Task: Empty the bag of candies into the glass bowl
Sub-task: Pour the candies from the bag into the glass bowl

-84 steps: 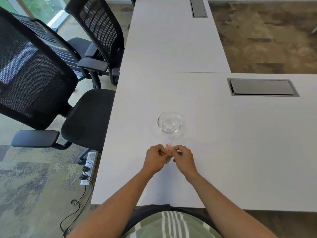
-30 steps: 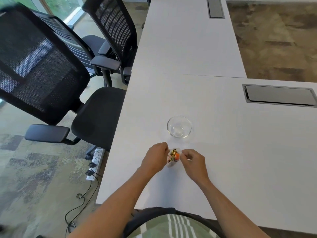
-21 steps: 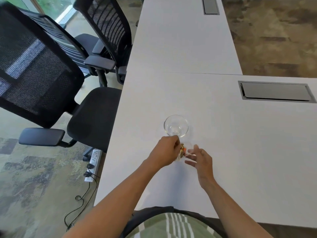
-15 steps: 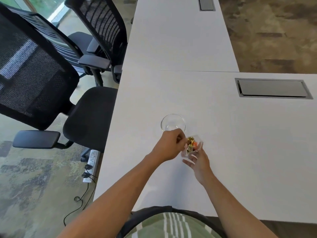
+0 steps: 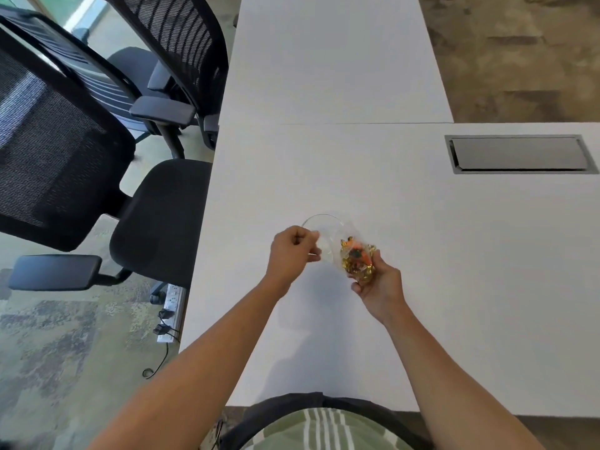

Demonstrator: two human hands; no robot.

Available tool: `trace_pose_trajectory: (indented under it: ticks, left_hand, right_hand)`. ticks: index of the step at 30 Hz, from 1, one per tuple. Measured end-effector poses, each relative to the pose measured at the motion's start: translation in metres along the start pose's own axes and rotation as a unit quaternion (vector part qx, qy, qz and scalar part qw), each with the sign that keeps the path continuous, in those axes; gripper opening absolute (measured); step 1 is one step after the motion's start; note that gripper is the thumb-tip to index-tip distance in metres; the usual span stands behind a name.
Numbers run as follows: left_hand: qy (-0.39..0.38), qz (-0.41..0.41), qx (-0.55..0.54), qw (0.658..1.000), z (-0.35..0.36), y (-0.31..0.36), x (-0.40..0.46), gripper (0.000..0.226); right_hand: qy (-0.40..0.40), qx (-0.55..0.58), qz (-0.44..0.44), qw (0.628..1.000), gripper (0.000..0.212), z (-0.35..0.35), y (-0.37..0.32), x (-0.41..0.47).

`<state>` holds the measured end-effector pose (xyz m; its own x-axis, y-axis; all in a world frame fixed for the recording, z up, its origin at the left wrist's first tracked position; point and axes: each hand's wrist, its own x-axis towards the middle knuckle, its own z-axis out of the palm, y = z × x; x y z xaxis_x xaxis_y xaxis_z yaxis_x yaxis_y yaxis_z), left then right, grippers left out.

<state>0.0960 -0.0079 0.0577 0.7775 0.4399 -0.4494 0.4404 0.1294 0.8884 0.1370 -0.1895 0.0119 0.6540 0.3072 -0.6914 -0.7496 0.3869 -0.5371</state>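
A clear plastic bag of candies (image 5: 356,260), gold and orange wrappers showing through, is lifted off the white table (image 5: 454,254) and tilted leftward. My right hand (image 5: 378,284) grips its candy-filled bottom from below. My left hand (image 5: 292,251) pinches the bag's open top edge, stretched over the small glass bowl (image 5: 319,224). The bowl stands on the table just behind my left hand, its near rim covered by my fingers and the bag. No candies are visible inside the bowl.
Black mesh office chairs (image 5: 81,151) line the table's left edge. A grey cable hatch (image 5: 519,154) is set into the table at the far right. A power strip (image 5: 168,306) with cords lies on the carpet below the left edge.
Both hands lifted the bag from the table in front of the bowl and tipped it sideways. My right hand moved under its bottom; my left drew the opening over the bowl.
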Motion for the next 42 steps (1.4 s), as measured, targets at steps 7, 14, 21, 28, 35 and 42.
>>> trace_pose_trajectory:
  ticks: [7, 14, 21, 28, 35, 42]
  left_hand:
    - [0.079, -0.064, 0.135, 0.986, -0.005, -0.033, 0.033, 0.027]
    - [0.063, -0.072, 0.109, 0.989, 0.008, -0.039, 0.047, 0.048]
    - [0.081, -0.053, 0.098, 0.990, 0.009, -0.042, 0.050, 0.046]
    - [0.074, -0.029, 0.076, 0.994, 0.008, -0.040, 0.049, 0.048]
    - [0.058, -0.008, 0.064, 0.996, 0.006, -0.039, 0.047, 0.047]
    - [0.049, -0.015, 0.057, 0.997, 0.005, -0.044, 0.052, 0.048]
  right_hand:
    - [0.063, -0.058, -0.044, 0.995, 0.027, 0.000, -0.014, 0.019]
    - [0.121, -0.185, -0.063, 0.973, 0.029, 0.017, -0.021, 0.036]
    - [0.088, -0.316, -0.132, 0.935, 0.014, 0.027, -0.018, 0.041]
    - [0.075, -0.393, -0.171, 0.901, 0.020, 0.039, -0.018, 0.035]
    - [0.065, -0.410, -0.183, 0.891, 0.030, 0.045, -0.026, 0.031]
    - [0.054, -0.472, -0.208, 0.855, 0.011, 0.053, -0.032, 0.029]
